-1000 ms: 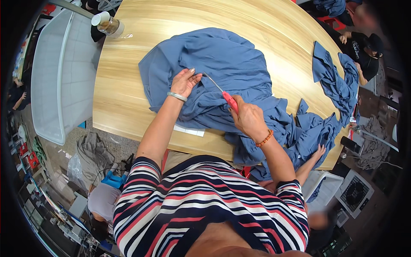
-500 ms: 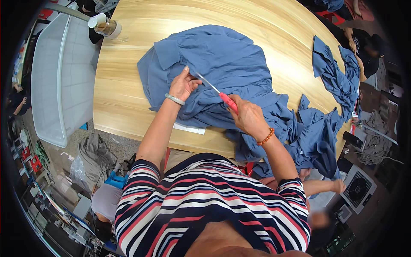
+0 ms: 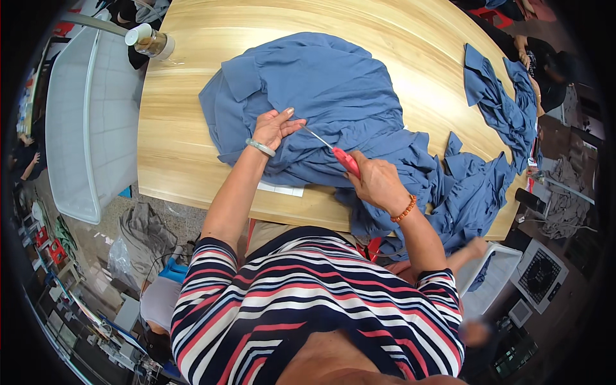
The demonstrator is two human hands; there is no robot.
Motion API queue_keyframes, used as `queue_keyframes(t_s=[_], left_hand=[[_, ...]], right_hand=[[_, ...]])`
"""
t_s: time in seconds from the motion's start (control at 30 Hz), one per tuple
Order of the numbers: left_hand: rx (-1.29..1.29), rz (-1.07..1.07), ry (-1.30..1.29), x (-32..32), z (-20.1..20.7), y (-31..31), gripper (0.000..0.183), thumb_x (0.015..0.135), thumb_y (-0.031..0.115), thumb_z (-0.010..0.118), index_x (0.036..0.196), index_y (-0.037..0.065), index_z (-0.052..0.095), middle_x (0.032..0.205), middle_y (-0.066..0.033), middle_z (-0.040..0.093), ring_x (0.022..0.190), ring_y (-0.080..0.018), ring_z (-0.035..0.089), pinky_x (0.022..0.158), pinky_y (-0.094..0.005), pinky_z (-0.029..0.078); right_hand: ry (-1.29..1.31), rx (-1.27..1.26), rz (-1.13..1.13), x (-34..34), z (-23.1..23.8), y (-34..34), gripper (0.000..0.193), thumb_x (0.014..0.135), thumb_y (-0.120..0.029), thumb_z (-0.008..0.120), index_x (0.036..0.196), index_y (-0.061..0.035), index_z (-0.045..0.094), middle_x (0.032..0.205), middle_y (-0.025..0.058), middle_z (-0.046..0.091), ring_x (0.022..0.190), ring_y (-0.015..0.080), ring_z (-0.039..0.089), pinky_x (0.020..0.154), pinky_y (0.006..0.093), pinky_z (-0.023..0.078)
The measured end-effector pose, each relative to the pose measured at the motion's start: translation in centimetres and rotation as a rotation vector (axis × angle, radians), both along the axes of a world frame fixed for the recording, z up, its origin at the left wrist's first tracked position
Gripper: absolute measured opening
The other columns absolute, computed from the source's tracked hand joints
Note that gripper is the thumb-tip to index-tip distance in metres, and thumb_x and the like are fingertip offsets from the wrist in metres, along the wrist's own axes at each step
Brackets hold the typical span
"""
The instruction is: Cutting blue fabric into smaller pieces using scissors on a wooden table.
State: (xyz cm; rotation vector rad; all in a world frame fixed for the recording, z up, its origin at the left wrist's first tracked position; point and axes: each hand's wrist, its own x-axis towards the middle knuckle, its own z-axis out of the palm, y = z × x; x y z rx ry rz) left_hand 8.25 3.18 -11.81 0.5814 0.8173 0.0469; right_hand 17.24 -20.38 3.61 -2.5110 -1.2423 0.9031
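**Pale wood-grain counter [image 3: 170, 122] in a busy workroom, with a blue garment [image 3: 337, 80] and a red-handled tool [image 3: 346, 162] worked over it**

In the head view, a white bin [image 3: 67, 128] stands beyond the counter's left edge, and a capped jar [image 3: 151, 42] sits by that edge, toward its far end.

The garment is plain, matte and mid-blue. Its far part lies fairly smooth with a rounded outline; a squared flap [image 3: 242, 78] is folded over on its left, and deep creases gather toward the counter's near edge. It covers the counter's middle, its long axis running from the left part toward the near right corner, where it bunches up. A white sheet [image 3: 280, 188] shows from under its near side. More blue cloth [image 3: 497, 106] lies along the right edge.

The tool has a smooth reddish-pink handle and a slim, straight, shiny shaft. It is held over the garment's middle, its long axis diagonal: the handle toward the near right corner, the tip toward the far left one.

The right hand [image 3: 377, 183] is closed around the handle. The left hand [image 3: 273, 130] is half curled, thumb lifted, fingertips at the tool's tip; whether it pinches any cloth, I cannot tell.
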Motion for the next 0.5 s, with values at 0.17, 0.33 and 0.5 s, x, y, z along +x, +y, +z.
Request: queue_keyframes(t_s=[0.17,0.33,0.5], left_hand=[[0.062,0.049,0.018,-0.1,1.7,-0.5,0.016,0.088,0.008,0.066,0.08,0.0,0.054,0.079,-0.0108,0.063,0.076,-0.0253,0.07,0.064,-0.0277,0.059],[0.795,0.136,-0.077,0.2,8.5,-3.3,0.037,0.085,0.018,0.071,0.058,0.009,0.049,0.053,0.0006,0.054,0.048,-0.0036,0.039,0.042,-0.0234,0.029],[1.419,-0.362,-0.816,-0.8,20.7,-11.2,0.02,0.079,0.018,0.071,0.069,0.003,0.063,0.064,-0.0092,0.062,0.053,-0.0242,0.058,0.047,-0.0349,0.043]], right_hand=[[-0.028,0.013,-0.024,0.4,0.2,0.0,0.027,0.085,-0.02,0.063,0.106,-0.0051,0.054,0.069,0.0203,0.062,0.067,0.0395,0.062,0.059,0.0475,0.048],[0.059,0.068,0.044,-1.2,-0.3,-2.9,0.027,0.086,-0.02,0.061,0.108,-0.0063,0.054,0.074,0.0193,0.063,0.071,0.0378,0.062,0.06,0.0468,0.048],[-0.264,0.683,0.178,-2.1,-3.6,-4.6,0.032,0.09,-0.023,0.053,0.112,0.0009,0.055,0.097,0.0232,0.065,0.087,0.0324,0.064,0.075,0.0401,0.051]])
